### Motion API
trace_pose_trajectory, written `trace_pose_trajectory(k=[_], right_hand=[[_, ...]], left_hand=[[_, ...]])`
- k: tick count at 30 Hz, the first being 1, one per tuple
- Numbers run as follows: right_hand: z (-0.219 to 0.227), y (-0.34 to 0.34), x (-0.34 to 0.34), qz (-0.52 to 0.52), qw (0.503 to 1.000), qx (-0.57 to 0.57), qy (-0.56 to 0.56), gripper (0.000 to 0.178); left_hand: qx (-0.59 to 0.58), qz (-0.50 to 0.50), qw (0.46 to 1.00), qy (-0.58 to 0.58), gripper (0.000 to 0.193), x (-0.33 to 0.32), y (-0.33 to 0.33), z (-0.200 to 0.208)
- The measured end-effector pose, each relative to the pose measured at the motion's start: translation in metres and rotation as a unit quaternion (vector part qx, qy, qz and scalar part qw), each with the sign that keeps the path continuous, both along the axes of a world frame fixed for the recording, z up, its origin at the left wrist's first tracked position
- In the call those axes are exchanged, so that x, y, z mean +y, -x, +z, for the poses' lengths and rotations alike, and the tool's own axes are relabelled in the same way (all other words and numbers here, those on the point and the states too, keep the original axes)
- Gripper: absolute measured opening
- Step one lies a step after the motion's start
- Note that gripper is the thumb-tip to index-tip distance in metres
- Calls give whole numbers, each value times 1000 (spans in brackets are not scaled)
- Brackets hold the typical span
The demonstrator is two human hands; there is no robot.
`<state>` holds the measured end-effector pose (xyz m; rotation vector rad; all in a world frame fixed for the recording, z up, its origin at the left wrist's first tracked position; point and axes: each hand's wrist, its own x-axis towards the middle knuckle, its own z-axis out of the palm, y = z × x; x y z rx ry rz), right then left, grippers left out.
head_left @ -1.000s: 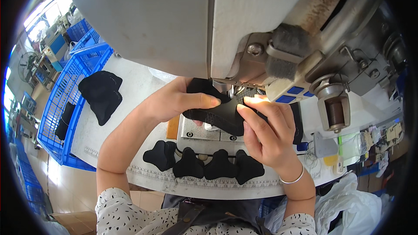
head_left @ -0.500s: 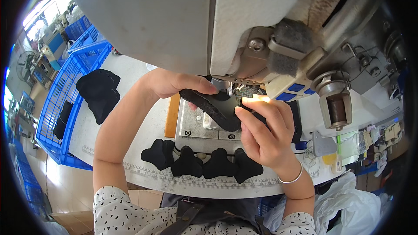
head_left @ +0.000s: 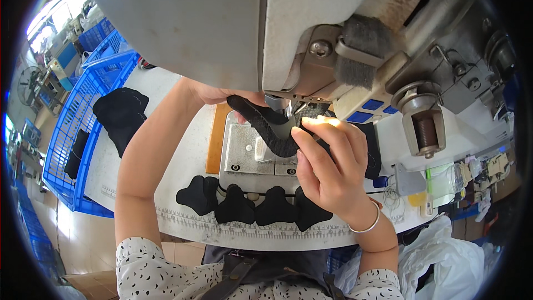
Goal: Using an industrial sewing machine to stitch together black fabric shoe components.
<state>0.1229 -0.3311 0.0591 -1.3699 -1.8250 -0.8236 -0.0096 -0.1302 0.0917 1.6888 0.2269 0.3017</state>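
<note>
A curved black fabric piece (head_left: 265, 129) with a grey inner side sits under the head of a sewing machine (head_left: 222, 28), beside its needle area. My left hand (head_left: 214, 94) holds the piece's far left end, its fingers partly hidden behind the cloth and the machine head. At the piece's right edge, my right hand (head_left: 333, 158) pinches the cloth between thumb and forefinger, close to the presser foot (head_left: 284, 106). Below the cloth lies the metal machine plate (head_left: 250, 149).
Several black fabric pieces (head_left: 236, 205) line the ruler-marked front edge of the white table (head_left: 183, 205). Another black piece (head_left: 120, 116) lies at the left, near a blue basket (head_left: 66, 155). A thread spool (head_left: 426, 133) hangs at the right; white plastic bags (head_left: 444, 261) sit below.
The fabric has shifted slightly away from me and curves more. My left hand has slid farther back, its thumb now mostly out of sight. My right hand keeps its pinch. The whole view moved a little.
</note>
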Motion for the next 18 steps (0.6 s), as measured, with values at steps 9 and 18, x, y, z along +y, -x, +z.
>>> trace_pose_trajectory(k=[9, 18], right_hand=[[-2, 13, 0, -13, 1000, -17, -10, 34], [-2, 10, 2, -24, 1000, -10, 2, 35]], left_hand=[[0, 49, 999, -2, 14, -5, 14, -2], [15, 77, 997, -19, 14, 0, 17, -2]])
